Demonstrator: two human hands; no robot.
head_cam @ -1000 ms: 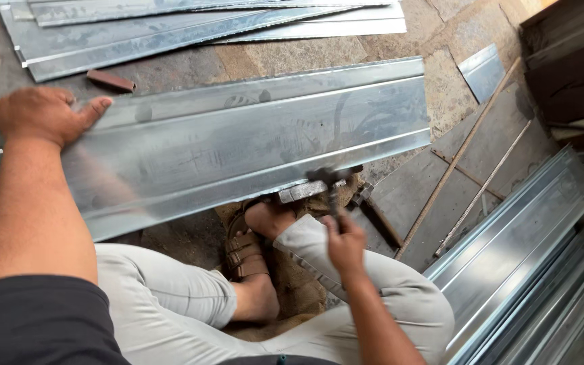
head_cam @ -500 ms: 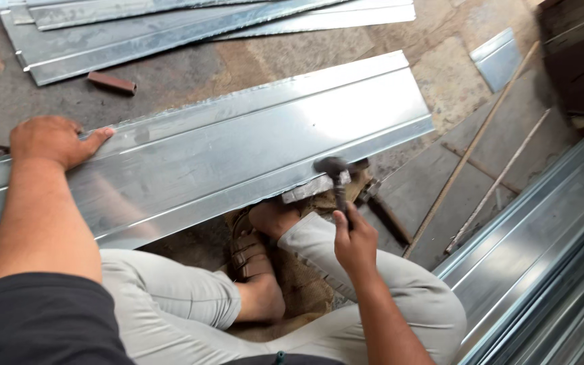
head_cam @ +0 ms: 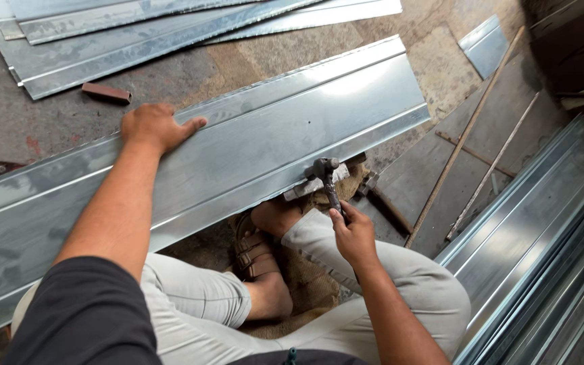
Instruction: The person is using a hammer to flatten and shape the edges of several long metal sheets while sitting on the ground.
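Your right hand point(head_cam: 354, 236) closes its fingers around a hammer point(head_cam: 327, 177) handle, mostly hidden in the grip; the dark head meets the near edge of the long, ribbed, shiny metal sheet point(head_cam: 292, 135). Your left hand point(head_cam: 155, 126) lies flat, fingers spread, on the sheet's far edge. The sheet's left end is cut off. Beyond lies a stained concrete floor point(head_cam: 190, 78).

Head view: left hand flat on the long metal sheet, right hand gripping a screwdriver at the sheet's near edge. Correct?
Not quite. The right hand grips a hammer, not a screwdriver; its head sits at the near edge of the metal sheet. The left hand does lie flat on the sheet. The head view shows it.
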